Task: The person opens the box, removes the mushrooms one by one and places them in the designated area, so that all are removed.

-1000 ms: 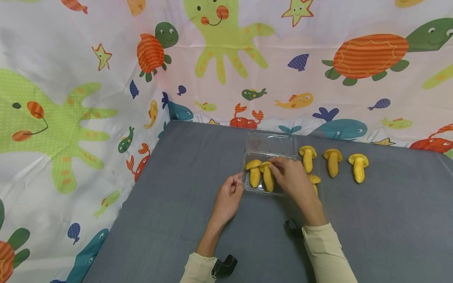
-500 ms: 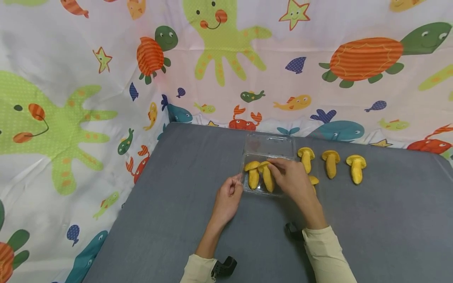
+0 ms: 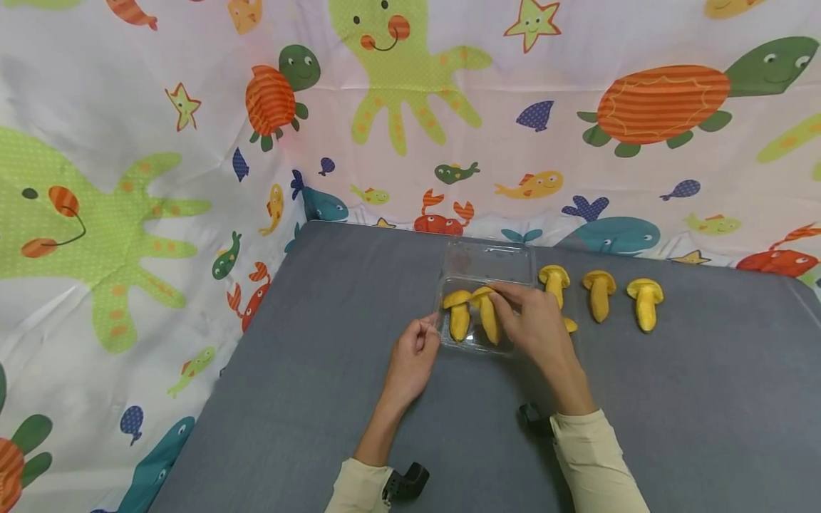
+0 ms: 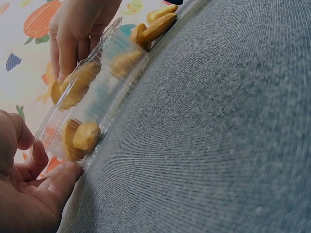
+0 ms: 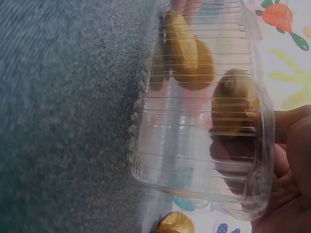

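Note:
A clear plastic clamshell container [image 3: 474, 349] lies on the grey table with its lid folded back. My left hand [image 3: 413, 360] pinches its left rim between thumb and fingers, as the left wrist view shows. Inside at the left rests a yellow mushroom [image 3: 459, 324] with a domed cap and thick stem. To its right, my right hand [image 3: 535, 324] pinches a second yellow mushroom [image 3: 490, 324] by the cap, within the container. Through the clear wall, the right wrist view shows the resting mushroom [image 5: 194, 68] and the held one [image 5: 233, 104].
Right of the container, three yellow mushrooms stand out in a row: a near one [image 3: 555, 281], a middle one [image 3: 599, 296] and a far one [image 3: 646, 305]. Another mushroom [image 3: 570, 325] is mostly hidden behind my right hand. A sea-animal cloth [image 3: 385, 185] hangs behind.
The mushroom in my right hand has risen slightly and shifted a little, its stem tip now farther right. My left hand stays at the container's rim.

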A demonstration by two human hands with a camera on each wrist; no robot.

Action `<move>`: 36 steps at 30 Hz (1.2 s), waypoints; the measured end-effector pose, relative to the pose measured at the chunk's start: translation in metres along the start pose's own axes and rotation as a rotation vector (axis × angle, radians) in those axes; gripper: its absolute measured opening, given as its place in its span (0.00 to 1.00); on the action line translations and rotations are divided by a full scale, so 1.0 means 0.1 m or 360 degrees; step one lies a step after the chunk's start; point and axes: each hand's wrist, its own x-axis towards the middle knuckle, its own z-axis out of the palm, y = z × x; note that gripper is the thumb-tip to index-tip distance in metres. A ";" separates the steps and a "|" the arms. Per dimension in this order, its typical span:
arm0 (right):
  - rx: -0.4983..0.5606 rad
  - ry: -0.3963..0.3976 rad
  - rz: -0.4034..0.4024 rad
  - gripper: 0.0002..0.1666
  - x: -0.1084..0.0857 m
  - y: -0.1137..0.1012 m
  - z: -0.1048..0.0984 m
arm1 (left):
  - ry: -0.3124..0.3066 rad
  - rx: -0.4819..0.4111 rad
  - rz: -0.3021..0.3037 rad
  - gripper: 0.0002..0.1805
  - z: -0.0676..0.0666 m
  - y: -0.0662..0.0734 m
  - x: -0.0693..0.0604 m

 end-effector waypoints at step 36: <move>0.0032 0.0261 -0.0081 0.15 -0.09 -0.03 -0.13 | -0.0013 0.0082 0.0026 0.07 0.02 -0.40 0.11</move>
